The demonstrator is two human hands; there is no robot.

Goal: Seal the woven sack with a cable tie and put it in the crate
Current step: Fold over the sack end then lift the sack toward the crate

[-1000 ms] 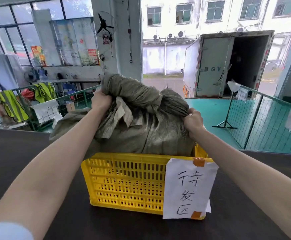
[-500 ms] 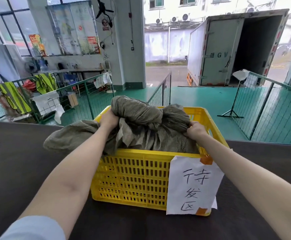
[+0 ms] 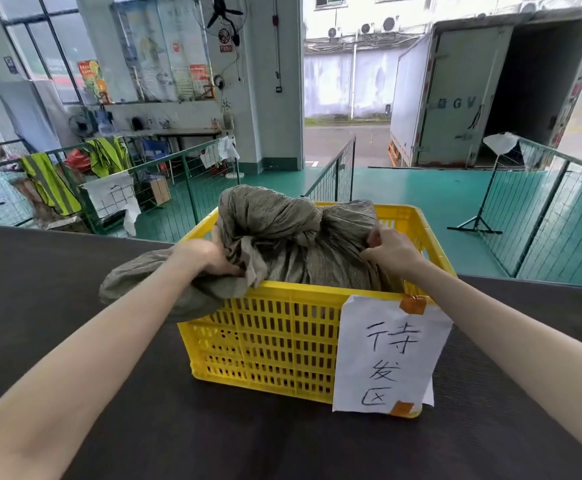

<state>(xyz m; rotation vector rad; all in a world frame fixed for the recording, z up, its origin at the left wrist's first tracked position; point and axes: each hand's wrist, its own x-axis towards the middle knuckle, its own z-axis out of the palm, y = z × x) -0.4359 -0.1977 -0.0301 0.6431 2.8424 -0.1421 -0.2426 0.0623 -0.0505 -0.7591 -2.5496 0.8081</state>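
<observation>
Both hands grip the woven sack (image 3: 296, 247) from two sides. The left hand (image 3: 209, 256) has its fingers curled into the loose cloth at the near left corner of the yellow plastic crate (image 3: 265, 337), and the right hand (image 3: 391, 251) pinches a fold of the sack near the right rim of the crate. The sack is grey-green, coarse and much wrinkled; its twisted top rises above the crate like a thick knot. I cannot see a cable tie on it. Most of the sack lies inside the crate, but one flat end (image 3: 144, 285) hangs over the left rim and rests on the dark table (image 3: 74, 306).

The crate has slotted walls and a straight rim. On its near wall a white paper label (image 3: 390, 355) with handwritten characters is fixed by two pieces of orange tape. The table around the crate is matte and dark, with free surface on the near side, the left and the right. Beyond the crate there is a green metal railing (image 3: 338, 171), a green floor and a box truck (image 3: 473, 95) with one rear door open.
</observation>
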